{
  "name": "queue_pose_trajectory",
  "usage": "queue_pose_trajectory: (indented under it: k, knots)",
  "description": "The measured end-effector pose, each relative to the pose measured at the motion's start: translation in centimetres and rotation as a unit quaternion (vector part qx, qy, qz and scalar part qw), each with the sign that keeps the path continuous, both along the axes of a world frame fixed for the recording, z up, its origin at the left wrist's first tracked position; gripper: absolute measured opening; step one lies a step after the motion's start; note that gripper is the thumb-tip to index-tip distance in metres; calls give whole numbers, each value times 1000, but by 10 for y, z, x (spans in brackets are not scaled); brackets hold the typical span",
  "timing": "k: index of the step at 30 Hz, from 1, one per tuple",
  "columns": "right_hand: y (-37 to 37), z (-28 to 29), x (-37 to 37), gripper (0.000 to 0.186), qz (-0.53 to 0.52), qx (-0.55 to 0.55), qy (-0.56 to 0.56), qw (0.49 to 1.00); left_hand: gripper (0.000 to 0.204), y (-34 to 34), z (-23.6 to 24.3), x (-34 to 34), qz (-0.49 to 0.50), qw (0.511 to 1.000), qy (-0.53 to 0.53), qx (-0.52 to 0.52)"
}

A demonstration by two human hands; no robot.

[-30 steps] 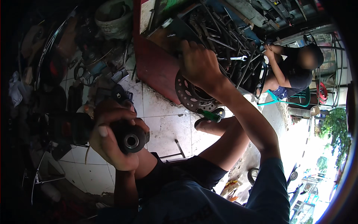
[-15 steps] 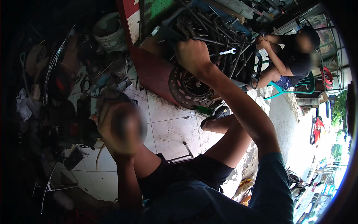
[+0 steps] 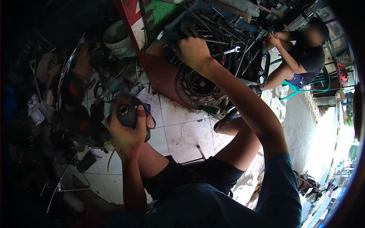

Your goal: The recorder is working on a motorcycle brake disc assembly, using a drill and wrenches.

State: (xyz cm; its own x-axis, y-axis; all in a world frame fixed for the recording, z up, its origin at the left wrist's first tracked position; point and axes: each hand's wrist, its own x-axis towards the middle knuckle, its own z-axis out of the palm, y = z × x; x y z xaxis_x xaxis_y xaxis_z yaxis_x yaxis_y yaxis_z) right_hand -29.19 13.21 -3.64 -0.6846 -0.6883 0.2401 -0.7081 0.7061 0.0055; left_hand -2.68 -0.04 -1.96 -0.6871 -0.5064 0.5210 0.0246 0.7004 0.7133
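Note:
My left hand (image 3: 131,138) is wrapped round a dark power tool (image 3: 130,114), whose rounded front with a metal ring-shaped end faces up; the grip is hidden in my palm. Up ahead, my right hand (image 3: 194,52) is closed in a fist at the left side of a tray heaped with hand tools (image 3: 216,32). A dark shape borders its fingers, and what they hold, if anything, is too dark to make out. Right of that fist an open-end wrench (image 3: 232,50) lies on the pile. Below the tray is a perforated brake disc (image 3: 199,85) on a red panel (image 3: 161,76).
A dirty bucket (image 3: 116,40) stands at the far left, above dark clutter and parts. White floor tiles (image 3: 178,135) lie between my legs and the red panel. At the right, a person (image 3: 304,57) sits on a green plastic chair (image 3: 323,81). A green can (image 3: 211,110) lies near my foot.
The view has shifted slightly, so the scene sits a little further right. My left hand has turned, with the power tool's ring end now showing. My right fist stays at the tray.

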Motion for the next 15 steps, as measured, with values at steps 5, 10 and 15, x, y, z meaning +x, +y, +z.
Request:
queue_pose_trajectory:
  k: [5,10,15]
  knots:
    - [-4,-3,11,18,-26,10,-37,999,18,-4,-5,4,-27,995,18,90]
    - [1,7,41,29,-32,24,-59,997,13,-12,-11,-5,-6,991,68,118]
    - [25,30,79,24,-48,27,-120,991,11,-16,-16,-5,-25,980,76,181]
